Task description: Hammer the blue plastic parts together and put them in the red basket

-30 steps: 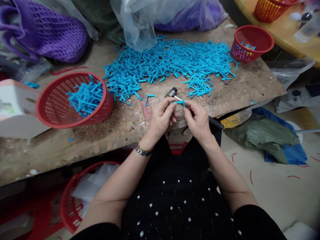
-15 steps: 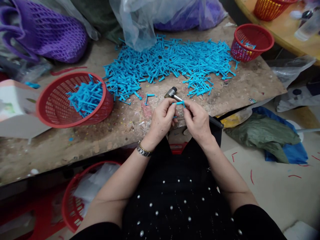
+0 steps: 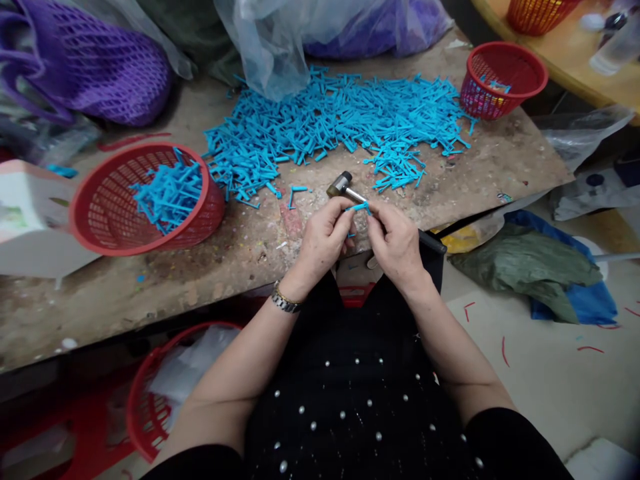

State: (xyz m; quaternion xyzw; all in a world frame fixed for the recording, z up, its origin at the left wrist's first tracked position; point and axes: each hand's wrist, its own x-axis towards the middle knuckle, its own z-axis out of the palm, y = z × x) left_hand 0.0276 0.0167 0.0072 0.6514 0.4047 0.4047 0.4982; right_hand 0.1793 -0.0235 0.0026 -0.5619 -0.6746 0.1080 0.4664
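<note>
Near the table's front edge my left hand (image 3: 325, 233) and my right hand (image 3: 395, 241) meet over a small blue plastic piece (image 3: 359, 207). Both are closed, pinching it between thumbs and fingers from either side. Another bit of blue shows below my left fingers. Just beyond the hands lies a small mallet (image 3: 340, 184) with a dark head and metal shaft; its handle end is hidden behind my right hand. Past it spreads a wide heap of blue plastic pieces (image 3: 320, 120), stick-like with crosswise ends. One loose piece (image 3: 295, 193) rests apart from the heap.
To the left, a red basket (image 3: 100, 230) holds more blue pieces. A smaller red basket (image 3: 505, 100) stands at the table's far right corner. Purple mesh bags (image 3: 110, 73) and clear plastic (image 3: 265, 47) line the back. A white box (image 3: 35, 227) sits far left.
The view has shifted very slightly. Both hands keep their hold on the blue piece, with almost no visible movement.
</note>
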